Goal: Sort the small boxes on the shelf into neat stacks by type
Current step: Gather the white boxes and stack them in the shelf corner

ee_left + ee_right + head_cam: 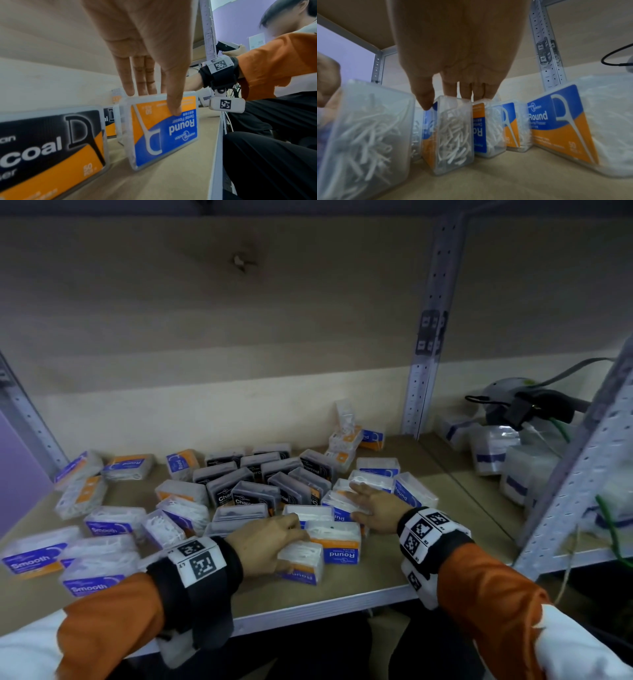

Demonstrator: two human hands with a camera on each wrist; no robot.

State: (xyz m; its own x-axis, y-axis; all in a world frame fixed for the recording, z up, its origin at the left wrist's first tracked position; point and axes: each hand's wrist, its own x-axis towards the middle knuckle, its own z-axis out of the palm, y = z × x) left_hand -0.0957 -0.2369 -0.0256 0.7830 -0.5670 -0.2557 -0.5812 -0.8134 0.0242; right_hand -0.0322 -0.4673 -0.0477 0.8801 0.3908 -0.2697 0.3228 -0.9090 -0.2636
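Note:
Several small clear floss-pick boxes lie scattered on the wooden shelf (pixel 445 549): black Charcoal boxes (pixel 260 477) (pixel 48 146) in the middle, blue Smooth boxes (pixel 37 556) at the left, blue-and-orange Round boxes (pixel 411 491) (pixel 556 124) at the right. My left hand (pixel 274 537) (pixel 154 100) pinches an upright Round box (pixel 301 565) (pixel 163 142) near the front edge, thumb on its label, fingers over its top. My right hand (pixel 371 503) (pixel 450 100) reaches over another Round box (pixel 337 501) (pixel 453 135), thumb down one side, fingers across the top.
A perforated metal post (pixel 424 354) stands at the back right, another post (pixel 575 474) at the front right. Beyond them the neighbouring bay holds wrapped packs (pixel 493 450), a black device and cables. The shelf board above hangs low over the boxes.

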